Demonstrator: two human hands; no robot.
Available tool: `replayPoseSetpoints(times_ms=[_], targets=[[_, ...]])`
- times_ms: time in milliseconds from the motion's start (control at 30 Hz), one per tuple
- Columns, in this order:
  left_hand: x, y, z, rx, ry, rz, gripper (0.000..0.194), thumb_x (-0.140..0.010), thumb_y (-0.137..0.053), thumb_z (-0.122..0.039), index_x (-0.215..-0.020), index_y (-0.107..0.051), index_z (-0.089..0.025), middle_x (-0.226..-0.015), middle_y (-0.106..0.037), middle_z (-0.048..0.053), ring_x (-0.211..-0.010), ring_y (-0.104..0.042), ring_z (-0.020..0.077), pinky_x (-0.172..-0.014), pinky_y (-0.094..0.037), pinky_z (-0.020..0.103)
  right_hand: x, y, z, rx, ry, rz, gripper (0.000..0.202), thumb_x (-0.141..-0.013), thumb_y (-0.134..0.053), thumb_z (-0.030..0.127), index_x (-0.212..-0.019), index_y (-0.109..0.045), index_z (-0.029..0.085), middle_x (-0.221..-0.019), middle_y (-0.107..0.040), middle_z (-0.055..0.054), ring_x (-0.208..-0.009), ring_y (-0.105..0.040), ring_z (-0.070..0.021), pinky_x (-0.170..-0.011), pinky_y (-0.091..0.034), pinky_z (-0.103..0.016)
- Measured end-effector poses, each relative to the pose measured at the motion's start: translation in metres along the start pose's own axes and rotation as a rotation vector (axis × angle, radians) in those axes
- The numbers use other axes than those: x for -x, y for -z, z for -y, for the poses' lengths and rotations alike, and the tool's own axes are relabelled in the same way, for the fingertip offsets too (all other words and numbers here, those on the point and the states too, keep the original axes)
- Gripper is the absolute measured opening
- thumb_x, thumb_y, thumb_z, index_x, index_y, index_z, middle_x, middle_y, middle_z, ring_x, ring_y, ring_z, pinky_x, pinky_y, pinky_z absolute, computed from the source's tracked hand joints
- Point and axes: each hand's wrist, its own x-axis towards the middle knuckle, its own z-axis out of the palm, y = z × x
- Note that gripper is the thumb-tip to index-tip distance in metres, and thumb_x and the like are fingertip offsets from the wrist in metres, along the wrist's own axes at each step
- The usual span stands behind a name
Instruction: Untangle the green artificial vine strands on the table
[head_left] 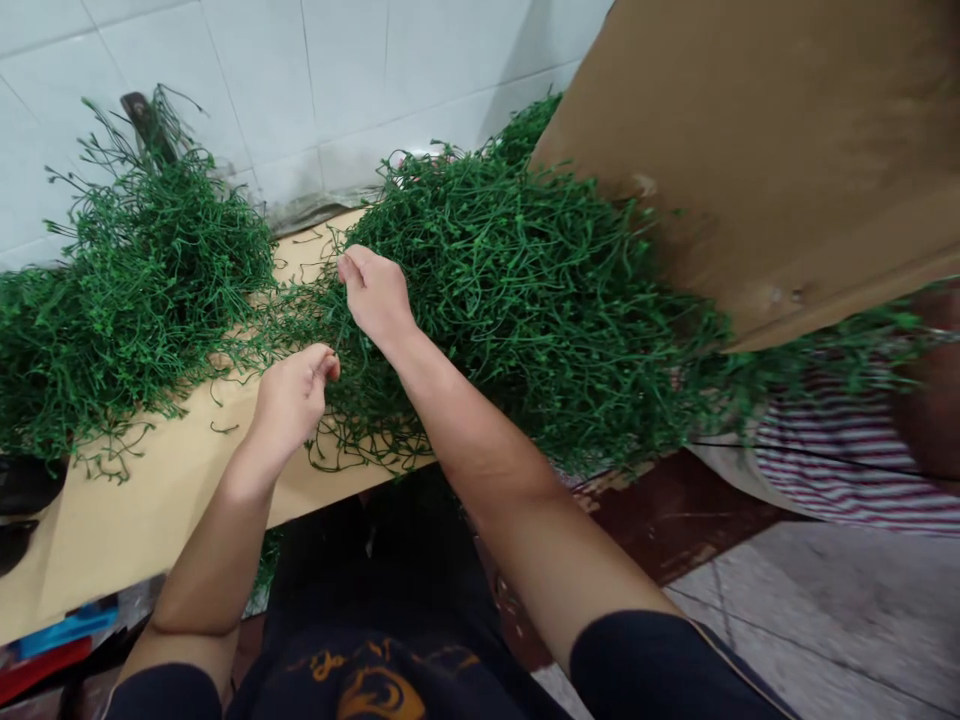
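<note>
A large heap of thin green stems with small forked tips (pixel 517 270) lies on a tan cardboard sheet (pixel 180 490). My right hand (pixel 377 293) is at the heap's left edge, its fingers closed in a pinch. Lower and to the left, my left hand (pixel 292 395) is also closed, thumb against fingers, above the cardboard. Whatever is between the fingers of either hand is too small or hidden to make out. Loose stems (pixel 367 440) are scattered beneath and between the hands. A second pile of the same green stems (pixel 135 290) stands to the left.
White wall tiles (pixel 262 80) rise behind the work surface. A big brown cardboard panel (pixel 787 150) leans over the right side of the heap. Someone's striped clothing (pixel 855 450) shows at the right. Blue and red items (pixel 60 640) lie at the lower left.
</note>
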Motion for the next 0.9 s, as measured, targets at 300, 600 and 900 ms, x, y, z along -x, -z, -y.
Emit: replayPoseSetpoints(times_ms=[300,600,900], targets=[[0.024,0.001,0.01,0.488,-0.007,-0.046,0.025,-0.086,-0.042,-0.03,-0.064,-0.046,-0.02,-0.056,-0.043,-0.003,-0.049,-0.035,0.0086,-0.048,-0.029,0.023,-0.041,0.021,-0.038,-0.067,-0.095,-0.179,0.038,-0.094,-0.031,0.034,-0.062,-0.041,0.017,-0.064,-0.04,0.001,-0.072,-0.047,-0.0103,-0.075,-0.039,-0.028],[-0.005,0.002,0.024,0.874,0.077,-0.07,0.035,-0.077,-0.058,-0.05,-0.067,-0.045,-0.019,-0.055,-0.04,-0.005,-0.045,-0.029,0.0053,-0.043,-0.023,0.021,0.013,0.011,0.013,-0.517,-0.084,0.332,0.036,-0.084,-0.052,0.048,-0.063,-0.051,0.018,-0.067,-0.055,0.0,-0.067,-0.05,-0.0085,-0.069,-0.046,-0.025],[-0.011,-0.004,0.027,0.772,0.163,-0.076,0.033,-0.079,-0.051,-0.051,-0.069,-0.044,-0.02,-0.047,-0.028,-0.008,-0.041,-0.024,0.0067,-0.042,-0.019,0.022,0.037,-0.004,0.016,-1.001,-0.438,0.517,0.052,-0.088,-0.029,0.061,-0.082,-0.058,0.019,-0.073,-0.062,-0.003,-0.068,-0.059,-0.0102,-0.067,-0.052,-0.027]])
